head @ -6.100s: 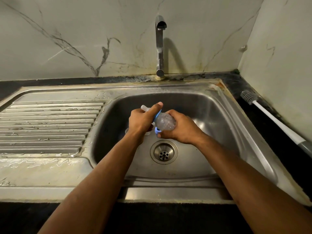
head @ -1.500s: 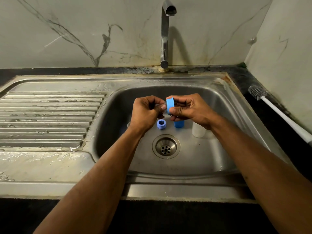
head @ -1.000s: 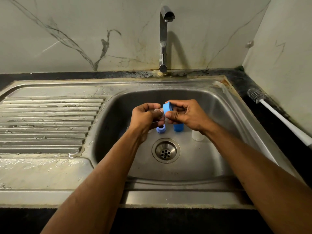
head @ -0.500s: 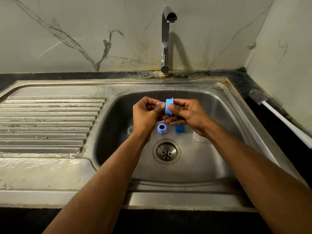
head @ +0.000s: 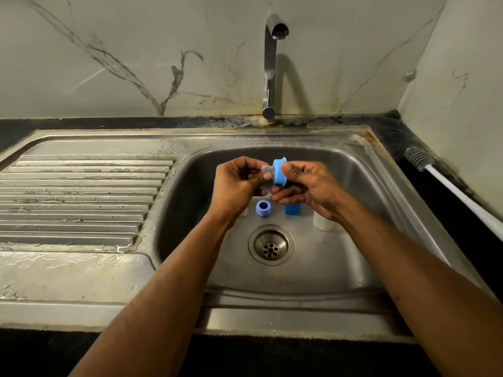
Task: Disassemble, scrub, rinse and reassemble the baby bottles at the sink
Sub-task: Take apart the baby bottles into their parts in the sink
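Pinching a clear teat (head: 265,170) between thumb and curled fingers (head: 246,165), the left hand (head: 236,183) meets the right hand (head: 307,186) above the middle of the sink (head: 381,186). The right hand's thumb presses on top of a blue collar ring (head: 279,171), its other fingers curled under it, so the ring is gripped on edge with the teat sticking out of it at 9 o'clock. Both hands hover over the basin, touching nothing below.

On the basin floor beneath them, a second blue ring (head: 262,208) lies flat with its hole facing up, just at 12 o'clock from the drain (head: 270,244). Beside it, at 3 o'clock, stands a darker blue part (head: 292,209), its top hidden by the right hand's fingers. Further on at 3 o'clock a clear bottle part (head: 322,223) stands partly behind the right wrist. A pale part (head: 244,212) peeks out under the left wrist; what it is cannot be told.

The tap (head: 269,66) rises at 12 o'clock of the basin. A ribbed, wet draining board (head: 81,197) spreads at 9 o'clock. At 3 o'clock, on the dark counter (head: 435,202), lies a bottle brush (head: 446,183) with its bristles pointing away from the person.
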